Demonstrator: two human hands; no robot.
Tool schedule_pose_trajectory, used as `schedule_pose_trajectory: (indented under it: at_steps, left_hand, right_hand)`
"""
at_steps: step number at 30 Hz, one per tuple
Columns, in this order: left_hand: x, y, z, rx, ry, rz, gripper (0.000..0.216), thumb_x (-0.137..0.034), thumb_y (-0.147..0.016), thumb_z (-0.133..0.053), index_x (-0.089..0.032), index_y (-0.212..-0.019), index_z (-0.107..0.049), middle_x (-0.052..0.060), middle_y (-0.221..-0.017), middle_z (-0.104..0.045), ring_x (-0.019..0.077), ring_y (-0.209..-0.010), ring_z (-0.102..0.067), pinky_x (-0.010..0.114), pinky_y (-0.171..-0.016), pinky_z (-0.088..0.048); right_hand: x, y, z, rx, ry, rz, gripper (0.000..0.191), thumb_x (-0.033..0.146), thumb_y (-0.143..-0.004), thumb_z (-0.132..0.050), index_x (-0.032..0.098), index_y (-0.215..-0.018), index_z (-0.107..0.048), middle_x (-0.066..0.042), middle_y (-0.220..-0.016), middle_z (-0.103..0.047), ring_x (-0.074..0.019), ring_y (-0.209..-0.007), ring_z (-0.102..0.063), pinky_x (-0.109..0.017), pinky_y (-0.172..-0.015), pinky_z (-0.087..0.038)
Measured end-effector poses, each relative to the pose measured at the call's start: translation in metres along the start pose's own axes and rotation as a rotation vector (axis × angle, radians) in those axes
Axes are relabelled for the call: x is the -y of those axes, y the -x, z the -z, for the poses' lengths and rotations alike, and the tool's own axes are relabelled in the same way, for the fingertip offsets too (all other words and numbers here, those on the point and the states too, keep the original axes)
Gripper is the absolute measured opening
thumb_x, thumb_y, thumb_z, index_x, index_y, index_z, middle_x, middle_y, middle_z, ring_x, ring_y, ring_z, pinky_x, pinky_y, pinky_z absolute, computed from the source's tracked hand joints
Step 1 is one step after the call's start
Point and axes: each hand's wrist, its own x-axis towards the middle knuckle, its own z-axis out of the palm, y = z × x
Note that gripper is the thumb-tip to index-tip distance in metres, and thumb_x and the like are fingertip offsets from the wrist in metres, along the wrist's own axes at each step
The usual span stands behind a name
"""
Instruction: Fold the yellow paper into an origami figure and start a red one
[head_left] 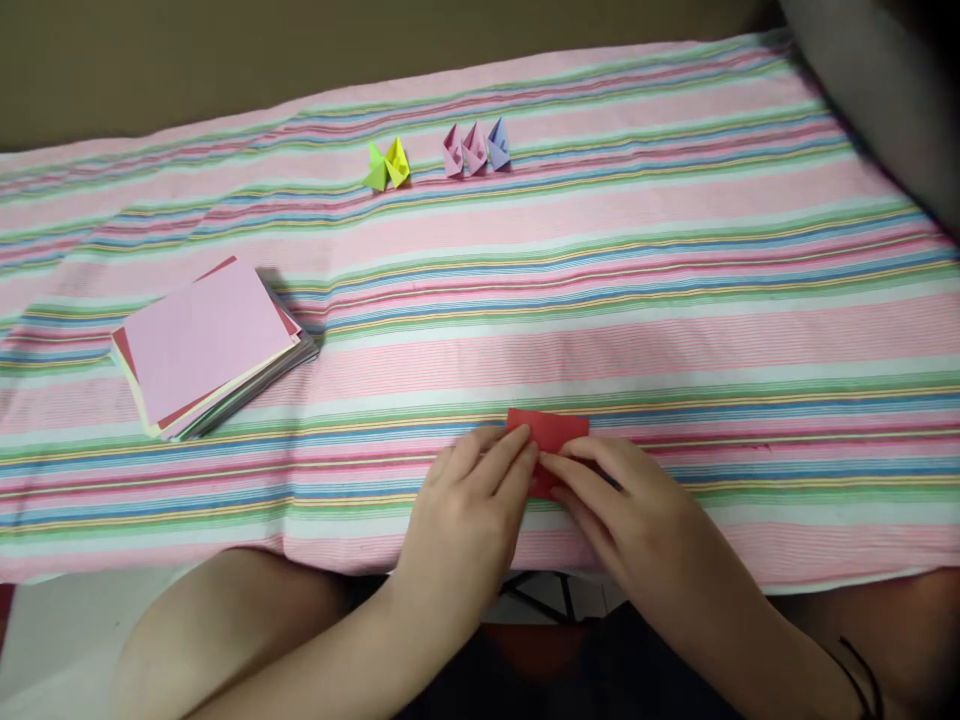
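A stack of paper (210, 340) sits on the striped tablecloth (637, 340), with a pink sheet on top. The small red paper (555, 428) is to the right of the stack and nearer the person. The left hand (469, 500) rests its close-together fingers on it; I cannot tell if they grip. The right hand (626, 490) holds it between thumb and fingers. Farther back than the stack, and to its right, stand little pointy folded papers: green (377, 168), yellow (397, 162), two pink (474, 150) and one blue (499, 145).
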Motion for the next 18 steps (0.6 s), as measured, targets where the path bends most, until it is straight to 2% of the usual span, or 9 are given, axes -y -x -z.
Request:
schedule_pose_trajectory:
  at_steps: [3, 8, 13, 18]
  left_hand:
    - [-0.002, 0.006, -0.004, 0.056, -0.106, 0.008, 0.038, -0.015, -0.091, -0.049, -0.012, -0.128, -0.054, 0.006, -0.138, -0.054, 0.0284, -0.119, -0.05, 0.041, -0.088, -0.048]
    - [0.001, 0.004, -0.003, 0.123, -0.208, 0.063, 0.045, -0.023, -0.092, -0.051, -0.023, -0.136, -0.047, -0.006, -0.145, -0.043, 0.0289, -0.129, -0.043, 0.041, -0.088, -0.044]
    - [0.007, -0.003, 0.001, 0.127, -0.195, 0.092, 0.043, -0.035, -0.093, -0.049, -0.026, -0.135, -0.049, -0.007, -0.141, -0.047, 0.0282, -0.131, -0.043, 0.041, -0.087, -0.042]
    - [0.013, -0.006, 0.003, 0.165, -0.126, 0.087, 0.045, -0.039, -0.092, -0.049, -0.029, -0.136, -0.048, -0.002, -0.14, -0.051, 0.0282, -0.135, -0.039, 0.043, -0.096, -0.038]
  right_hand:
    - [0.0, 0.002, -0.004, -0.019, 0.044, -0.015, 0.031, 0.007, -0.089, -0.049, 0.011, -0.118, -0.058, -0.013, -0.105, -0.06, -0.0245, -0.094, -0.057, -0.041, -0.081, -0.052]
    - [-0.002, 0.004, -0.008, -0.006, 0.095, -0.068, 0.021, 0.017, -0.092, -0.049, 0.011, -0.111, -0.056, -0.015, -0.102, -0.06, -0.0274, -0.091, -0.058, -0.045, -0.077, -0.051]
    - [-0.004, 0.001, -0.002, 0.036, 0.054, -0.11, 0.015, 0.023, -0.093, -0.047, 0.014, -0.103, -0.054, -0.012, -0.092, -0.061, -0.0257, -0.082, -0.058, -0.043, -0.069, -0.051]
    - [-0.003, 0.0, 0.0, 0.012, 0.051, -0.086, 0.017, 0.025, -0.094, -0.045, 0.013, -0.102, -0.055, -0.012, -0.089, -0.063, -0.0254, -0.079, -0.058, -0.042, -0.067, -0.051]
